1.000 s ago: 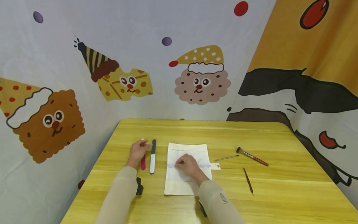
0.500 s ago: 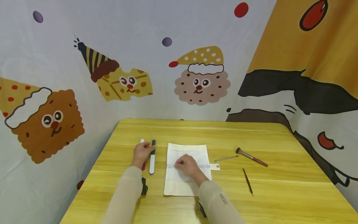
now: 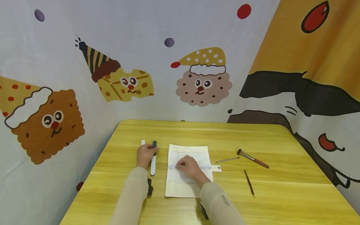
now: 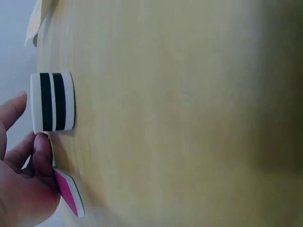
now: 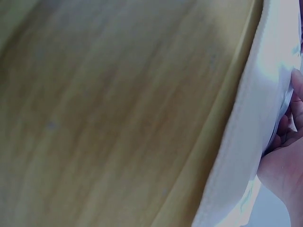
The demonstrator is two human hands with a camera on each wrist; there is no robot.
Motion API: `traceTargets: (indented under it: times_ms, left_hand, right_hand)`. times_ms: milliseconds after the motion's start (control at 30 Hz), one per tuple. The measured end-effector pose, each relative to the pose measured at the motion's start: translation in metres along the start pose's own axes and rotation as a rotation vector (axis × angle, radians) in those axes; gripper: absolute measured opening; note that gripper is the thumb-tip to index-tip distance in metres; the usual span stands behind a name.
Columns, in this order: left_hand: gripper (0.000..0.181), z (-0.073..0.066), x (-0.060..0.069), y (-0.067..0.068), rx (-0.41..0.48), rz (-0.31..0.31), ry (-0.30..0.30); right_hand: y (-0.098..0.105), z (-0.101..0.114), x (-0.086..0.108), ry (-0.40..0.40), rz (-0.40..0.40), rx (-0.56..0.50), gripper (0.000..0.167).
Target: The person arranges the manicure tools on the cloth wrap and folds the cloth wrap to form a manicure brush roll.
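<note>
In the head view my left hand (image 3: 145, 154) reaches over two nail files. Its fingertips are at the dark-and-white nail file (image 3: 153, 161). In the left wrist view a fingertip meets the lower edge of this striped file (image 4: 53, 101), with the thumb apart from it. The pink nail file (image 4: 67, 191) lies under the same hand; only its white tip shows in the head view. My right hand (image 3: 189, 167), fingers curled, pinches the inner flap of a cream fabric pouch (image 3: 175, 187) spread flat on the table. The pinched edge is partly hidden by the hand.
Right of the pouch lie a makeup brush (image 3: 256, 160), a thin metal tool (image 3: 227, 160) and a slim brown-handled tool (image 3: 249, 183). The pouch's snap tab (image 3: 216, 168) sticks out to the right. A cartoon-printed cloth (image 3: 157, 115) hangs behind the wooden table (image 3: 281, 193).
My left hand has moved right, from above the pink nail file to the dark-and-white one. My right hand has stayed in place on the pouch.
</note>
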State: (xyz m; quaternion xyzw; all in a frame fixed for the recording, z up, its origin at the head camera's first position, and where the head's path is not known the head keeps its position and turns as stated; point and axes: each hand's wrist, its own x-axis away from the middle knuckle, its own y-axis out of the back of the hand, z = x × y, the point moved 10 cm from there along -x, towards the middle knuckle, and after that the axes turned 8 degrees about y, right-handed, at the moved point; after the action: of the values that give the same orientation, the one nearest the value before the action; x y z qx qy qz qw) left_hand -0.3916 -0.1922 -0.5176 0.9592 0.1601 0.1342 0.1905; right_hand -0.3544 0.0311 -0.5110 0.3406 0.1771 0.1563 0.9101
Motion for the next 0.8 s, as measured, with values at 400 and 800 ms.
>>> traceTargets:
  times_ms: [400, 800]
  left_hand:
    - [0.028, -0.007, 0.003, 0.001, -0.143, -0.071, -0.011]
    - [0.032, -0.028, -0.003, 0.009, -0.026, -0.049, -0.023]
  right_hand:
    - [0.0, 0.002, 0.0, 0.0, 0.008, -0.013, 0.005]
    - [0.0, 0.002, 0.0, -0.019, 0.022, 0.005, 0.006]
